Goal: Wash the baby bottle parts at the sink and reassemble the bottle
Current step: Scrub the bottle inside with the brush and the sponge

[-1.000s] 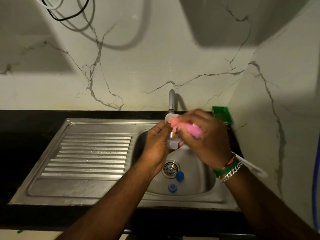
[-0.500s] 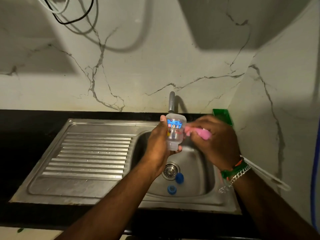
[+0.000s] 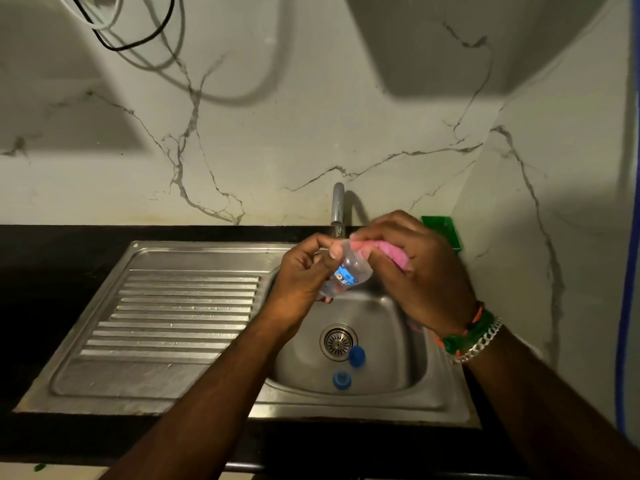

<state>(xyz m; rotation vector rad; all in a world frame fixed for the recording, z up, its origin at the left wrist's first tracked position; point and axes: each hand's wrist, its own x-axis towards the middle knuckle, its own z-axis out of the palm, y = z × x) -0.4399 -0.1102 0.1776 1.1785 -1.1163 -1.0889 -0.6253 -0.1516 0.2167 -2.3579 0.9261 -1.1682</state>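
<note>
**Scrubbing the bottle over the basin**

Marble-look wall behind, steel sink [image 3: 194, 382] w/ ribbed drainer at 9 o'clock. Left hand [image 3: 301, 275] curls round the clear baby bottle [image 3: 349, 271], held tilted above the basin, below the tap [image 3: 337, 206]. Right hand [image 3: 412, 268] pinches a pink sponge [image 3: 391, 252] against its top end. Bottle prob light, stiff plastic, slippery when wet; best held round the body. Blue printed label, text unreadable. Two blue parts [image 3: 356, 355] [image 3: 342, 379] lie at 6 o'clock by the drain [image 3: 337, 341]
</note>
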